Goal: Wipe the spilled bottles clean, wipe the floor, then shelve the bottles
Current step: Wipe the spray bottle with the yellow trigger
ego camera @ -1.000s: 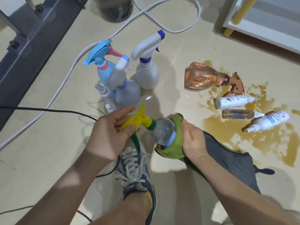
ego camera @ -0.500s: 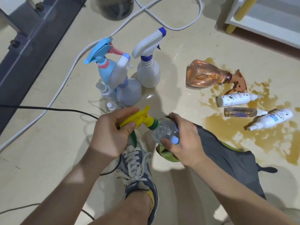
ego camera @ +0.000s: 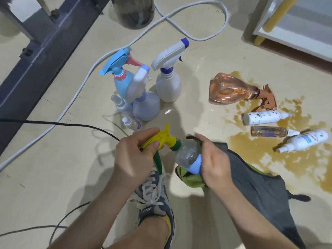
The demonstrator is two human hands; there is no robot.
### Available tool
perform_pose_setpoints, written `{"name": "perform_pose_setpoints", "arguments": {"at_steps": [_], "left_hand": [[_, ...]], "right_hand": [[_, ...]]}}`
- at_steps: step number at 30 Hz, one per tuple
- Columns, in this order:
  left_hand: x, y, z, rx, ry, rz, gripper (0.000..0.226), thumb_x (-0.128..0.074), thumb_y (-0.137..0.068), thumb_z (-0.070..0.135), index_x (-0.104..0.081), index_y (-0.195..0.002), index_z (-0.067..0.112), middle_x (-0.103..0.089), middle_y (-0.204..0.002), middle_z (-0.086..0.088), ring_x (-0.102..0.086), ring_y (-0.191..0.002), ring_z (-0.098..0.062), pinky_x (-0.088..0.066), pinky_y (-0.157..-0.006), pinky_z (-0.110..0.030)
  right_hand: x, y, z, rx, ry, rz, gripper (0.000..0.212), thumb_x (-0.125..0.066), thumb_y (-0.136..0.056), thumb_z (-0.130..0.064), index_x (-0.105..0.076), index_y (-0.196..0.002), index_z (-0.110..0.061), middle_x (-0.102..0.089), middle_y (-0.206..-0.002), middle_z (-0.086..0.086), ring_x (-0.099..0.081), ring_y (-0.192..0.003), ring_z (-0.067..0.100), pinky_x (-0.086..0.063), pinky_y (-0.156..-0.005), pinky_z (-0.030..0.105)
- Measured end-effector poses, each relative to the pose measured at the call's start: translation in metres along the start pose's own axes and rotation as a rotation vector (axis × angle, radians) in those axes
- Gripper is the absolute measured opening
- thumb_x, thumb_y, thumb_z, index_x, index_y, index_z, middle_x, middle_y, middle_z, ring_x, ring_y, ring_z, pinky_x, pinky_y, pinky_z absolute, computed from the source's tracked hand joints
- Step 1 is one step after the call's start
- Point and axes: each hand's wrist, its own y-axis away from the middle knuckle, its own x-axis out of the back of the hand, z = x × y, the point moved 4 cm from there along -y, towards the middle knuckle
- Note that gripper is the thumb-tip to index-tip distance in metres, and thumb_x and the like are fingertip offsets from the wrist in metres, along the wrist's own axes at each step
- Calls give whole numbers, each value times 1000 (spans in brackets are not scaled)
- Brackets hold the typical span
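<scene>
Three trigger sprayers (ego camera: 168, 85) stand grouped left of the spill (ego camera: 251, 150), where four bottles (ego camera: 260, 118) lie; the shelf (ego camera: 296, 33) stands behind, far right.

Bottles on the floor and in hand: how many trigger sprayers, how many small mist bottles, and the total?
Trigger sprayers: 5 (blue sprayer, lavender sprayer, white sprayer, copper sprayer lying in the spill, yellow sprayer gripped by the left hand, right hand holding the cloth to it)
Small mist bottles: 5 (2 upright, 3 lying in the spill)
Total: 10
</scene>
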Motion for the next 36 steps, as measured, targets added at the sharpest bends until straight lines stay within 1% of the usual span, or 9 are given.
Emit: {"name": "perform_pose_setpoints", "arguments": {"at_steps": [3, 5, 10, 12, 17, 21, 26, 31, 36], "left_hand": [[-7, 4, 11, -83, -41, -38, 44, -69, -85, 2, -69, -101, 42, -70, -94, 21, -65, -74, 7, -53, -81, -20], [-10, 3, 16, -118, -78, -65, 46, -70, -83, 3, -67, -98, 47, -70, -95, 25, -64, -81, 7, -51, -82, -16], [-12, 5, 28, -96, -459, -308, 33, -66, -76, 45, -63, -109, 44, -71, -103, 15, -63, -98, -8, -49, -89, -28], [-18, 3, 33, -120, -629, -402, 32, -65, -84, 48, -56, -107, 28, -67, -95, 9, -63, -92, -17, -48, -83, -34], [-31, 5, 47, -421, -638, -345, 12, -56, -90, 39, -54, -94, 28, -64, -79, 4, -59, -77, -25, -45, -66, -35], [-27, 9, 54, -737, -622, -268, 18, -53, -84, 34, -65, -91, 22, -66, -74, 5, -60, -63, -23, -47, -50, -36], [-11, -12, 43, -606, -483, -227, 24, -65, -77, 34, -68, -101, 36, -67, -103, 20, -63, -88, -2, -47, -74, -22], [-7, -12, 27, -513, -357, -292, 43, -65, -75, 41, -54, -115, 49, -56, -116, 37, -64, -96, 5, -50, -85, -23], [-1, 2, 13, -775, -464, -370, 24, -52, -68, 17, -69, -82, 27, -71, -93, 19, -62, -74, -9, -52, -65, -24]], "right_hand": [[1, 8, 24, -337, -341, 156, 60, -33, -89, -54, -66, -80, -4, -68, -73, 8, -63, -72, 15, -53, -76, 44], [-7, 6, -7, -322, -422, 198, 39, -37, -96, -36, -70, -85, -20, -72, -83, -2, -63, -74, -4, -51, -72, 19], [-7, 11, -54, 381, -9, 114, 49, -26, -105, -35, -69, -112, -13, -68, -97, -10, -59, -88, 7, -43, -84, 19], [-5, 12, -15, 248, -21, 24, 48, -27, -102, -41, -68, -108, -17, -69, -101, -9, -62, -95, 11, -47, -85, 30], [7, 13, 23, -422, -387, 134, 44, -39, -89, -48, -33, -56, -20, -39, -50, -6, -36, -52, 13, -34, -60, 42], [8, -1, -69, -19, -309, 73, 30, -35, -99, -18, -63, -89, -22, -63, -84, -12, -59, -84, -5, -43, -83, 20], [-10, -16, -39, 276, -296, 58, 42, -31, -105, -35, -55, -136, -19, -54, -142, -2, -43, -138, 15, -33, -115, 41], [-23, -60, -1, -296, -554, -16, 39, -37, -99, -34, -70, -110, -15, -71, -114, 3, -64, -107, 14, -45, -105, 43], [-32, -47, -70, 311, 54, -184, 48, -33, -96, -37, -70, -75, -16, -70, -81, -2, -64, -90, 13, -44, -86, 34]]}}
